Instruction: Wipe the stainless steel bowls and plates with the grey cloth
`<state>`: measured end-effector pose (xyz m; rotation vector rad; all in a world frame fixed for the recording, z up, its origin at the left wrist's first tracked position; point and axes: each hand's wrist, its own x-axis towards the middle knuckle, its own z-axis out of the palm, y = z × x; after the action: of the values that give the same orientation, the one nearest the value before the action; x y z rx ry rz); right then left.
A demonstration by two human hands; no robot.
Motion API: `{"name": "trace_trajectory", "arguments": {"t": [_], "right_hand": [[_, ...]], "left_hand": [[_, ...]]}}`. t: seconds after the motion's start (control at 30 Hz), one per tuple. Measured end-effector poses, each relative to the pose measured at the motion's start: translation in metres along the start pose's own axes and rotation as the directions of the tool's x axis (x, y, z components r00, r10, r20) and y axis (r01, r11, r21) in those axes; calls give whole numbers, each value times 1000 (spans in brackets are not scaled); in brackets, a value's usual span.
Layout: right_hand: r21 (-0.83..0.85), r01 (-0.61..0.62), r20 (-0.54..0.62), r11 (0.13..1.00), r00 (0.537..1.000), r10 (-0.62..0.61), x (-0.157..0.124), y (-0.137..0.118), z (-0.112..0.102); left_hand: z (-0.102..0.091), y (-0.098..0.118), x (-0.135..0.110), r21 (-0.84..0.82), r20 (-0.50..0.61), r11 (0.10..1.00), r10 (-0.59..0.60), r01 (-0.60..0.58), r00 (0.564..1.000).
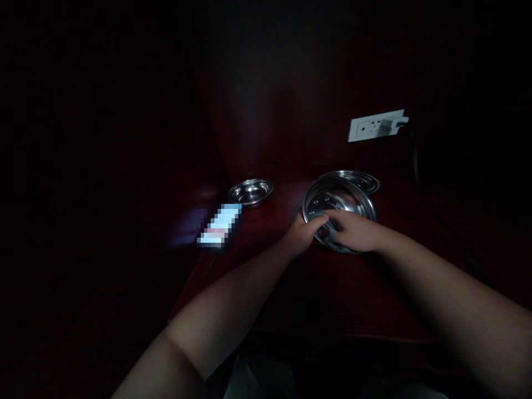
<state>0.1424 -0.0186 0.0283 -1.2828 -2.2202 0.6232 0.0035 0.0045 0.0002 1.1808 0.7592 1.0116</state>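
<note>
A shiny steel plate (pixel 353 200) lies on the dark red wooden table (pixel 332 288), stacked on another plate whose rim (pixel 368 178) shows behind it. My left hand (pixel 303 233) grips the plate's near left rim, fingers curled over the edge. My right hand (pixel 353 230) rests inside the plate's near edge, fingers pressed down on a grey patterned cloth or scrubber (pixel 330 235). The room is very dark.
A small steel bowl (pixel 250 192) stands to the left. A lit phone (pixel 220 224) with a cable lies beside it near the table's left edge. A white wall socket (pixel 376 126) with a plug and a dark cord is behind the plates.
</note>
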Motion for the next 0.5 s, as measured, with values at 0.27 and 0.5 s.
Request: {"name": "trace_trajectory", "arguments": {"t": [0.27, 0.5], "right_hand": [[-9, 22, -20, 1000, 1000, -22, 0, 0, 1], [-80, 120, -174, 990, 976, -132, 3, 0, 7]], "left_hand": [[1, 2, -2, 3, 12, 1000, -11, 11, 1000], [3, 6, -3, -7, 12, 998, -58, 58, 998]]}}
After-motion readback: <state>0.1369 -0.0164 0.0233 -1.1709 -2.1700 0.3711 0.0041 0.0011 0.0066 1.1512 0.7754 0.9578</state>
